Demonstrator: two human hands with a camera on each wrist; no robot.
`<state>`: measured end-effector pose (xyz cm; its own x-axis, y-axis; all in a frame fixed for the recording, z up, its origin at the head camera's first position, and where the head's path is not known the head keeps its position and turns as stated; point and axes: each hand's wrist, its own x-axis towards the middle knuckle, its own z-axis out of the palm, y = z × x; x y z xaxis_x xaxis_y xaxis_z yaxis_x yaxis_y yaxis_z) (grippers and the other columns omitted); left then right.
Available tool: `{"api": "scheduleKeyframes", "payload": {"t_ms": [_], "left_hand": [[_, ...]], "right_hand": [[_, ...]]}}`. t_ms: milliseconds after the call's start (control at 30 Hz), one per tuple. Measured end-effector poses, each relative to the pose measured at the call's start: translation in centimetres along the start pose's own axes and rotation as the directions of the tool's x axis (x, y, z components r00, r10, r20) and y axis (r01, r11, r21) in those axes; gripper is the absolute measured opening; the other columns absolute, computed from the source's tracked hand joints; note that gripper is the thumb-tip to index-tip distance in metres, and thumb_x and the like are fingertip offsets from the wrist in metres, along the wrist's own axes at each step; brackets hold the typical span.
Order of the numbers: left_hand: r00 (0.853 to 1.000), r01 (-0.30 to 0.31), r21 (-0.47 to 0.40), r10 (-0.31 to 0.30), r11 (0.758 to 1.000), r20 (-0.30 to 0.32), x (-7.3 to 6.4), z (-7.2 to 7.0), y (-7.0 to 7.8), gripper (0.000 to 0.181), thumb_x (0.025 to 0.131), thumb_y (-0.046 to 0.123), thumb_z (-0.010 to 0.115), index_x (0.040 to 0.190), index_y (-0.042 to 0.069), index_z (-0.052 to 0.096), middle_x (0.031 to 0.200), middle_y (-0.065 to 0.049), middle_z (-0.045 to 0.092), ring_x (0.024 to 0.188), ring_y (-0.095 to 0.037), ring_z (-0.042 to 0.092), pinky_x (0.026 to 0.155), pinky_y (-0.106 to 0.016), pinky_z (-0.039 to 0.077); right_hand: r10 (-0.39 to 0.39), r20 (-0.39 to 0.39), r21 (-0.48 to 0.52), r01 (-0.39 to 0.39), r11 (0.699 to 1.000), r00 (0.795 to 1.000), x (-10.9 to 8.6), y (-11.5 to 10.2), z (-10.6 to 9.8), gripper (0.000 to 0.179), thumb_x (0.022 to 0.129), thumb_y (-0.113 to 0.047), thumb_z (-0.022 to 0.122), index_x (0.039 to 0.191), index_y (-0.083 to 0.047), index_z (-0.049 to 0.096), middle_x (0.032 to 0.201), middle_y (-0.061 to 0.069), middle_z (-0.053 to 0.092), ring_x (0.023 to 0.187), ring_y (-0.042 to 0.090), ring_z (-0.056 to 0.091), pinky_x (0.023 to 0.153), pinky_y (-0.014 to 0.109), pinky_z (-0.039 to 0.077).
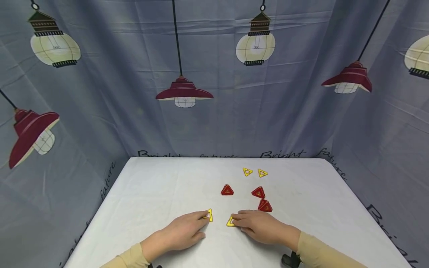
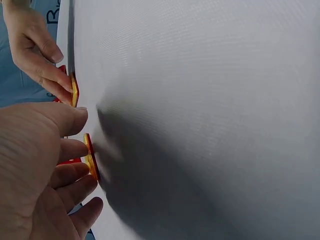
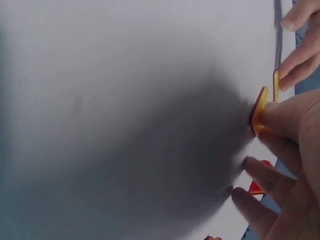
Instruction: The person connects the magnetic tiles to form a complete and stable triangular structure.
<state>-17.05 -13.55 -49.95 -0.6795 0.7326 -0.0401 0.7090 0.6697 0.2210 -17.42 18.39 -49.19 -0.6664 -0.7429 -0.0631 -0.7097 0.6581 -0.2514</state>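
Note:
Low over the front of the white table, my left hand [image 1: 186,230] reaches rightward, its fingertips on a yellow triangle frame [image 1: 210,215]. In the left wrist view, the index and middle fingertips meet that frame [image 2: 91,157], while the thumb stands apart. From the other side, my right hand [image 1: 261,225] touches a second yellow triangle frame [image 1: 229,222] with its fingertips, which cover its right part. The right wrist view has the thumb overlapping this frame [image 3: 257,112] and the other fingers spread. A gap of white surface separates the two frames.
Just beyond the right hand lies a red triangle [image 1: 265,206], close to another red triangle [image 1: 258,192]. Farther left is a third red triangle [image 1: 227,190]. Two more yellow frames [image 1: 247,171] sit near the back edge. A lamp-print curtain [image 1: 214,123] surrounds the table [image 1: 151,186].

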Motion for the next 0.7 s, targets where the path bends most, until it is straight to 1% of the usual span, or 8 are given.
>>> {"api": "scheduleKeyframes", "payload": {"t_ms": [167, 300, 367, 500, 700], "left_hand": [[0.999, 0.026, -0.014, -0.027, 1.000, -0.024, 0.5, -0.2, -0.1, 0.043, 0.103, 0.032, 0.063, 0.139, 0.011, 0.063, 0.148, -0.006, 0.054, 0.136, -0.021, 0.051, 0.109, -0.039, 0.044], [0.998, 0.045, -0.037, -0.046, 0.998, -0.034, 0.8, -0.2, -0.2, 0.039, 0.103, 0.032, 0.062, 0.136, 0.012, 0.066, 0.143, -0.004, 0.058, 0.133, -0.020, 0.054, 0.107, -0.039, 0.046], [0.998, 0.053, -0.049, -0.054, 0.997, -0.030, 0.9, -0.2, -0.2, 0.039, 0.103, 0.032, 0.062, 0.136, 0.012, 0.066, 0.143, -0.003, 0.058, 0.133, -0.020, 0.054, 0.107, -0.039, 0.046], [0.998, 0.054, -0.052, -0.055, 0.997, -0.024, 0.9, -0.1, -0.1, 0.040, 0.103, 0.033, 0.061, 0.138, 0.012, 0.066, 0.144, -0.003, 0.057, 0.133, -0.021, 0.053, 0.107, -0.040, 0.046], [0.999, 0.050, -0.045, -0.050, 0.998, -0.016, 0.9, -0.1, 0.1, 0.042, 0.103, 0.034, 0.061, 0.138, 0.011, 0.065, 0.147, -0.005, 0.054, 0.134, -0.021, 0.052, 0.106, -0.040, 0.047]], "right_hand": [[-0.055, -0.022, -0.003, 0.055, 0.999, 0.998, 0.5, 0.3, 0.2, 0.035, 0.104, -0.022, 0.062, 0.139, -0.024, 0.066, 0.147, -0.013, 0.055, 0.136, 0.016, 0.053, 0.108, 0.043, 0.046], [-0.086, -0.026, 0.004, 0.086, 0.996, 0.996, 1.2, 0.3, 0.2, 0.035, 0.102, -0.021, 0.065, 0.137, -0.024, 0.068, 0.145, -0.013, 0.057, 0.135, 0.015, 0.053, 0.107, 0.042, 0.047], [-0.099, -0.031, 0.000, 0.099, 0.995, 0.995, 1.5, 0.2, 0.3, 0.034, 0.101, -0.021, 0.066, 0.135, -0.024, 0.070, 0.144, -0.013, 0.058, 0.134, 0.016, 0.054, 0.106, 0.043, 0.048], [-0.131, -0.066, -0.013, 0.131, 0.991, 0.989, 2.0, 0.1, 0.3, 0.031, 0.100, -0.018, 0.068, 0.130, -0.023, 0.073, 0.140, -0.011, 0.061, 0.130, 0.016, 0.058, 0.103, 0.042, 0.050], [-0.166, -0.101, -0.025, 0.164, 0.986, 0.981, 2.4, 0.3, 0.6, 0.029, 0.097, -0.016, 0.072, 0.125, -0.023, 0.076, 0.136, -0.010, 0.064, 0.126, 0.013, 0.060, 0.099, 0.039, 0.053]]}}
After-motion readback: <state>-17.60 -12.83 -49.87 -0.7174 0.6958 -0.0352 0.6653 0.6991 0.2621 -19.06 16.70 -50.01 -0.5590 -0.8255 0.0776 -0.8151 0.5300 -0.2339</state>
